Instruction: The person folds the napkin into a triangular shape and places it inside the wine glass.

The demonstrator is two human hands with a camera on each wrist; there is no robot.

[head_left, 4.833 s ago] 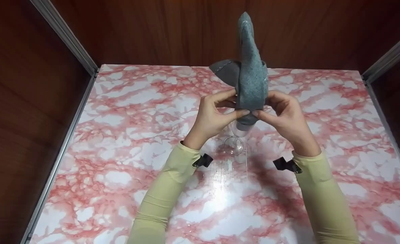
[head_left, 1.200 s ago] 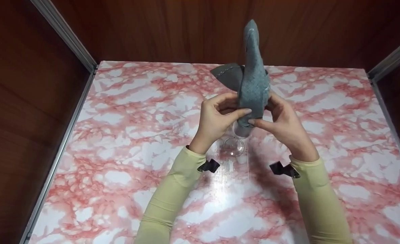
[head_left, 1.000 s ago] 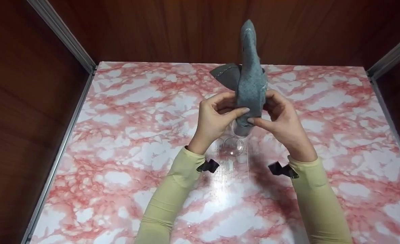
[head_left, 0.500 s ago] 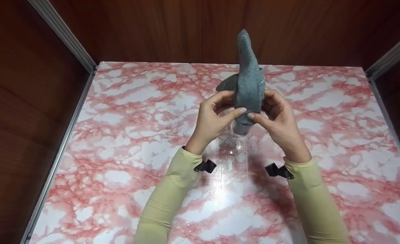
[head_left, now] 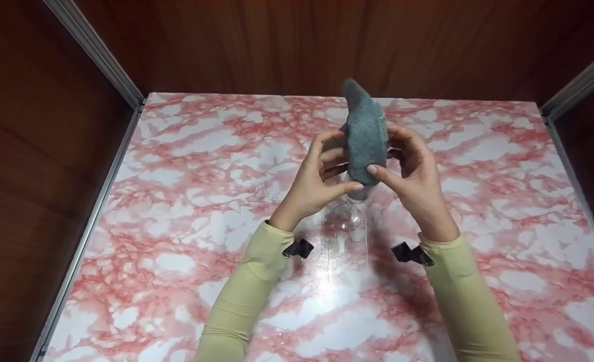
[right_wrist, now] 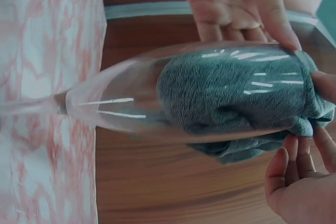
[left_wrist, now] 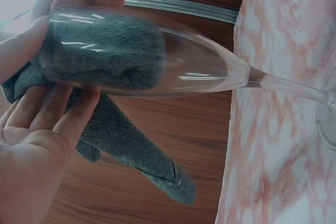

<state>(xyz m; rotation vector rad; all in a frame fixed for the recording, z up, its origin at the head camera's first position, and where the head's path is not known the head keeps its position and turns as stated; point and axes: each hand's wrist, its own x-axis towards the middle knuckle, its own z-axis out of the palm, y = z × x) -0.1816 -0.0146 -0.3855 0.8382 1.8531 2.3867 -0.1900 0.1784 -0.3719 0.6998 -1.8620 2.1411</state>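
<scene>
Fingers of the left hand curl round the left side of the cloth and the glass, thumb low at the bowl. Fingers of the right hand curl round the right side, thumb tip pressed on the cloth's near face. Both hands hold cloth and glass together.

Surface: the table has a glossy pink-and-white marble pattern with a bright glare patch near the person. Brown wood-grain walls enclose it at the far side and on the left and right. Metal rails run along the left and right edges.

Orientation: the glass stands upright at mid-table, long axis vertical, foot on the table, rim up between the hands. The cloth's long axis is also near vertical. Its free end rises above the hands and tilts slightly left.

Appearance: the glass is a clear stemmed flute with a narrow tapering bowl, thin stem and round foot. The cloth is grey-green terry. Its lower end is packed into the upper part of the bowl, as both wrist views show through the clear wall. The lower bowl contains no cloth. The remainder spills over the rim. Pale yellow sleeves cover both forearms.
</scene>
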